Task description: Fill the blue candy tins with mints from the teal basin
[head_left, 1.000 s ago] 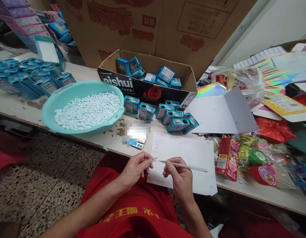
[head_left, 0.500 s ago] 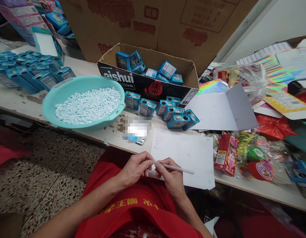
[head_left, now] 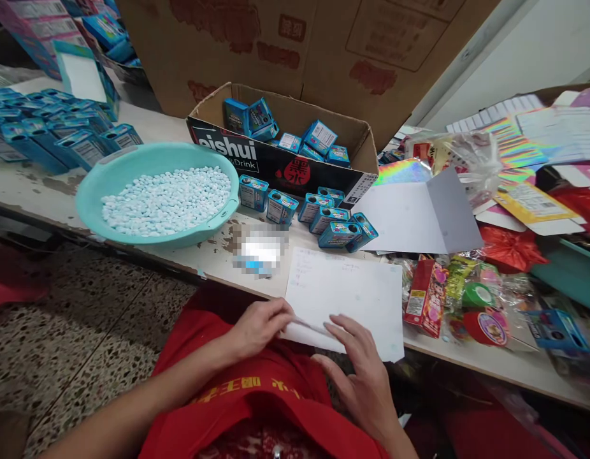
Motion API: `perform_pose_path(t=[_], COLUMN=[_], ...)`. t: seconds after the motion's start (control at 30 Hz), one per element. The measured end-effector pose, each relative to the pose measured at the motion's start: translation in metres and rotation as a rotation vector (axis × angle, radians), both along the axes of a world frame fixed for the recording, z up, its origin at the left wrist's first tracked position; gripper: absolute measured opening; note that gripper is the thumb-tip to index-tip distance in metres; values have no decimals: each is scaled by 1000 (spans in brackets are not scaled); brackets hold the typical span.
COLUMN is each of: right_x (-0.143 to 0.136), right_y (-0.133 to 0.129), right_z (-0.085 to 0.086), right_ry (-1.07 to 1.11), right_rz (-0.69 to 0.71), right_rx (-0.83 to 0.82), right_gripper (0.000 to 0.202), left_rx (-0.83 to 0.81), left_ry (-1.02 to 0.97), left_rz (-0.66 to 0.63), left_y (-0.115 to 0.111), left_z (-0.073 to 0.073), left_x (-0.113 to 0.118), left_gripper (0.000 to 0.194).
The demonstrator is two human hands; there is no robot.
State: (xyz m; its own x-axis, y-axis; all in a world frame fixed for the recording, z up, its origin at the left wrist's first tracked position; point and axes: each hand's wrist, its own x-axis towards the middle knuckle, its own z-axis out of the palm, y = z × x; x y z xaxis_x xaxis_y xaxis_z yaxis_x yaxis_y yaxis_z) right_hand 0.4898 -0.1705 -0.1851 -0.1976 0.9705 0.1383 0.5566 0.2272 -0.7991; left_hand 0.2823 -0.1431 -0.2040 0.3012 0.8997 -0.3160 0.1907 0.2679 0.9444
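Head view, seen from my remote station: the left hand [head_left: 264,326] has its thumb and fingers closed, pinching one end of a slim clear pen [head_left: 310,326], which lies slantwise between the two hands over the near edge of a white sheet of paper [head_left: 347,290]. The right hand [head_left: 359,366] has its fingers spread and its thumb apart; its fingertips are at the pen's other end, though I cannot tell whether they touch it. Faint writing marks the upper left of the sheet, which rests on the worn table [head_left: 154,131]. Just beyond the left hand I note a pixelated object [head_left: 260,252], its details hidden. To its left stands a turquoise basin [head_left: 173,240] holding many small pale pieces [head_left: 168,201]; behind, an open cardboard box [head_left: 271,162] contains blue packs [head_left: 320,137]. Small blue containers [head_left: 339,234] stand before that box, near the paper's far edge. Right of the paper I see a red carton [head_left: 426,296] among clear-wrapped packages [head_left: 489,326].
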Motion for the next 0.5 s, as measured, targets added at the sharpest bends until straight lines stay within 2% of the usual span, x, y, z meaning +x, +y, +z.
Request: perform_pose_path(t=[0.03, 0.1, 0.17, 0.23, 0.3, 0.33, 0.4, 0.5], right_x=[3, 7, 12, 25, 42, 51, 65, 76], right_y=[1, 2, 1, 0, -1, 0, 4, 11], right_z=[-2, -9, -18, -26, -32, -34, -36, -35], right_ry=[-71, -146, -153, -150, -199, -240, -316, -351], right_rz=[19, 110, 117, -53, -293, -397, -548, -615], right_rx=[38, -69, -215, -239, -192, -171, -146, -114], right_gripper=[30, 28, 34, 39, 45, 48, 51, 52], left_rx=[-17, -39, -13, 1, -86, -158, -293, -405], left_ry=[-23, -70, 12, 221, 352, 335, 161, -137], left_rz=[-68, -115, -2, 153, 197, 177, 143, 150], left_y=[-1, -2, -3, -4, -6, -7, -7, -6], left_z=[3, 5, -2, -17, -37, -46, -58, -59], left_x=[5, 12, 10, 3, -3, -4, 1, 11], left_gripper=[23, 25, 30, 35, 38, 38, 41, 44])
